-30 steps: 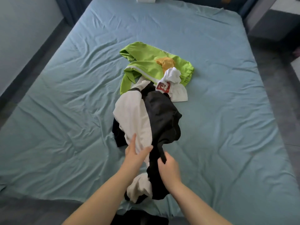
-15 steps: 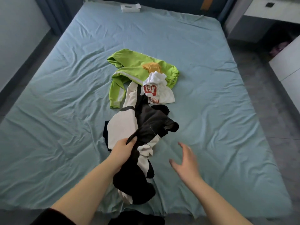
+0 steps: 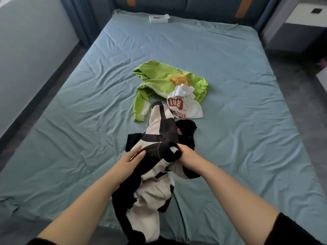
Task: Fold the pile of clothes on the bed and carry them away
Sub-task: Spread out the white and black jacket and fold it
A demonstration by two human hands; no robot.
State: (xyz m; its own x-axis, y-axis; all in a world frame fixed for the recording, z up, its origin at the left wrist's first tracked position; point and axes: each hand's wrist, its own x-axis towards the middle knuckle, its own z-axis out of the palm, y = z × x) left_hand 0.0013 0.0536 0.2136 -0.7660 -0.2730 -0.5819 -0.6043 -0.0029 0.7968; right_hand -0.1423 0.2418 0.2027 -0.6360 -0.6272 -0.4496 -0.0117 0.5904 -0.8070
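Blue-green bed [image 3: 70, 121], sheet creased, seen from its foot edge. Both bare forearms reach forward over the near half.

The black-and-white garment [image 3: 155, 197] lies bunched along the bed's midline. Its near end hangs over the foot edge, and its far end reaches towards the other clothes.

- **Right hand** [image 3: 188, 153]: fingers curled tight round a rolled black fold of this garment, raised slightly off the sheet.
- **Left hand** [image 3: 130, 160]: fingers almost straight and laid against the same fold, thumb above. Whether it pinches the cloth cannot be told.

Beyond, at mid-bed, lies a crumpled green jacket [image 3: 157, 82]. A white T-shirt [image 3: 187, 108] with red lettering lies against its near side, and a small orange piece [image 3: 179, 79] sits on top. A white box [image 3: 159, 18] rests at the head end.
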